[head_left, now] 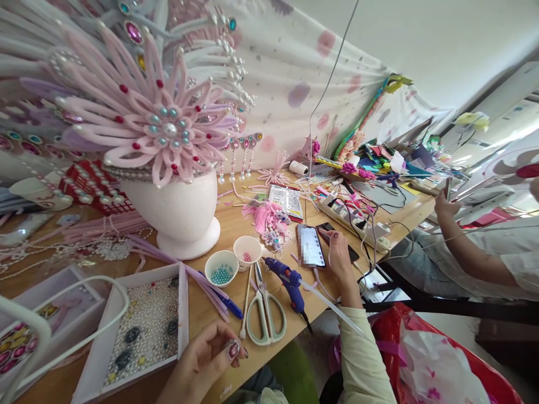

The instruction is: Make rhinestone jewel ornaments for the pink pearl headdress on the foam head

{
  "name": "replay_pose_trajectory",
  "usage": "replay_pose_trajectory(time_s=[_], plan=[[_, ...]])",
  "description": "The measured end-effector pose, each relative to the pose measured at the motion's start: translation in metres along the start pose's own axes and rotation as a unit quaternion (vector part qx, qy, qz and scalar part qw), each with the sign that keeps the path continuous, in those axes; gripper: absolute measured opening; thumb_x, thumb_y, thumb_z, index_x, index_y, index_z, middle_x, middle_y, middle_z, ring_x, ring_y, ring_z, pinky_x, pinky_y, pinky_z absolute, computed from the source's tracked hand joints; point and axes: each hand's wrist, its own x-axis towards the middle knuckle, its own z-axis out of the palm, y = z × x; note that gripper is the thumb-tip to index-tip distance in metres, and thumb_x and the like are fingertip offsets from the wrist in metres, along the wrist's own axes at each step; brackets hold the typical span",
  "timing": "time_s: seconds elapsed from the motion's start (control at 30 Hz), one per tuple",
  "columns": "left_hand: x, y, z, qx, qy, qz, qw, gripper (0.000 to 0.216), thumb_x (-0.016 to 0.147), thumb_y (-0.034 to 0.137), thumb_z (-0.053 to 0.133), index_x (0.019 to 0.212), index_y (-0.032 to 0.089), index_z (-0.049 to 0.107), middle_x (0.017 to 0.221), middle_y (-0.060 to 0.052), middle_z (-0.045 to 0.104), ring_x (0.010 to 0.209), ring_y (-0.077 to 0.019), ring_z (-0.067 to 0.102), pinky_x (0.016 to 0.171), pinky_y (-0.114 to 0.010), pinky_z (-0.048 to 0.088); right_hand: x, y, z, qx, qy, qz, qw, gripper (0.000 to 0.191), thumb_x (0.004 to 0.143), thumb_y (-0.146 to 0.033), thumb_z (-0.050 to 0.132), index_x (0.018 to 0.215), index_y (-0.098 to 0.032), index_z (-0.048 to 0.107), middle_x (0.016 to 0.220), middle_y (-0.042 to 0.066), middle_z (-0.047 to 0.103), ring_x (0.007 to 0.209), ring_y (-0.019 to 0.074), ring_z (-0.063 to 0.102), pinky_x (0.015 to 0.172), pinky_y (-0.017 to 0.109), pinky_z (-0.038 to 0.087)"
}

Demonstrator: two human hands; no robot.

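My left hand is at the table's front edge, fingers curled and thumb against the fingertips; a shiny pink oval shows at the thumb tip, and what the fingers hold is unclear. My right hand reaches over the table beside a phone with a lit screen, its fingers stretched toward it. Partly under that hand lies a dark phone. Between the hands are grey-handled scissors and a blue glue gun with a clear glue stick. Two paper cups contain turquoise beads and pink beads.
A white foam head bears a large pink flower headdress at the left. A white tray of pearls stands below it. A power strip with cables lies further right. Another person's arm is at the far right.
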Motion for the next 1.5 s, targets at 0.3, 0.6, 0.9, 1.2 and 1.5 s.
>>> replay_pose_trajectory(time_s=[0.3,0.6,0.9,1.2,1.5], plan=[[0.003,-0.003,-0.003,-0.012,-0.016,0.005,1.0,0.043,0.077,0.064,0.075,0.082,0.022,0.068,0.077,-0.001,0.071,0.075,-0.0176,0.06,0.076,-0.028,0.044,-0.005,-0.013,-0.007,0.008,0.026,0.014,1.0,0.054,0.103,-0.057,0.026,0.102,-0.021,0.067,0.11,0.016,0.069,0.109,0.0336,0.057,0.099,0.056,0.04],[0.0,-0.001,0.0,-0.016,0.005,-0.008,1.0,0.045,0.074,0.065,0.077,0.081,0.022,0.067,0.076,0.0,0.072,0.074,-0.0175,0.061,0.075,-0.028,0.046,-0.006,-0.019,-0.007,0.009,0.002,0.012,1.0,0.059,0.103,-0.057,0.024,0.099,-0.02,0.069,0.107,0.015,0.071,0.106,0.0325,0.059,0.098,0.055,0.042],[0.003,-0.015,-0.002,-0.035,-0.001,-0.014,0.999,0.047,0.069,0.064,0.082,0.078,0.021,0.067,0.073,-0.001,0.074,0.07,-0.0164,0.062,0.072,-0.029,0.046,-0.004,-0.016,-0.003,0.029,-0.007,0.022,0.999,0.059,0.102,-0.062,0.024,0.098,-0.021,0.067,0.11,0.017,0.071,0.109,0.0337,0.061,0.101,0.057,0.043],[0.008,-0.027,-0.005,-0.031,0.002,-0.013,0.999,0.048,0.07,0.065,0.081,0.078,0.021,0.064,0.071,-0.002,0.073,0.069,-0.0186,0.064,0.072,-0.031,0.048,-0.005,-0.009,-0.001,0.045,-0.018,0.037,0.998,0.06,0.101,-0.065,0.024,0.1,-0.021,0.066,0.113,0.018,0.069,0.109,0.0331,0.063,0.102,0.058,0.045],[0.007,-0.021,-0.005,-0.018,-0.001,-0.019,1.0,0.046,0.072,0.064,0.079,0.078,0.021,0.066,0.072,-0.002,0.073,0.072,-0.0184,0.063,0.074,-0.03,0.048,-0.003,-0.01,0.002,0.039,-0.024,0.039,0.998,0.062,0.1,-0.066,0.025,0.101,-0.021,0.068,0.11,0.017,0.069,0.108,0.0329,0.063,0.102,0.056,0.045]])
